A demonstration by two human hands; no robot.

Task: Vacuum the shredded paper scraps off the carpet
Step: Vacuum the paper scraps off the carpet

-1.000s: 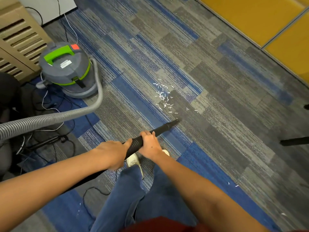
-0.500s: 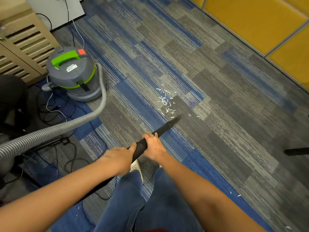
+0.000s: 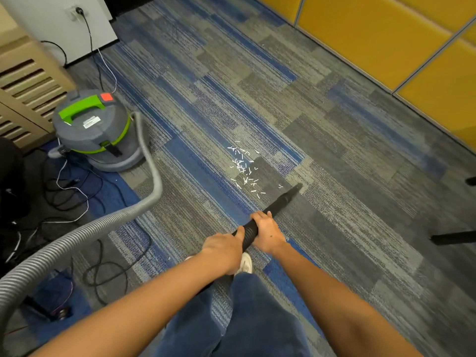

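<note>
The vacuum canister (image 3: 95, 130) sits far left, and its hose (image 3: 77, 235) curves toward me. My left hand (image 3: 224, 249) and my right hand (image 3: 266, 234), the forward one, both grip the black wand (image 3: 279, 203). The paper scraps (image 3: 243, 168) lie just left of its tip in a streak running away from me, on striped carpet (image 3: 347, 202) edged by yellow panels (image 3: 386, 34).

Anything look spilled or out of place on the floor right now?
Yes: white paper scraps lie scattered in a loose patch on the carpet, just left of the vacuum nozzle tip. Tangled cables lie beside the vacuum canister.
</note>
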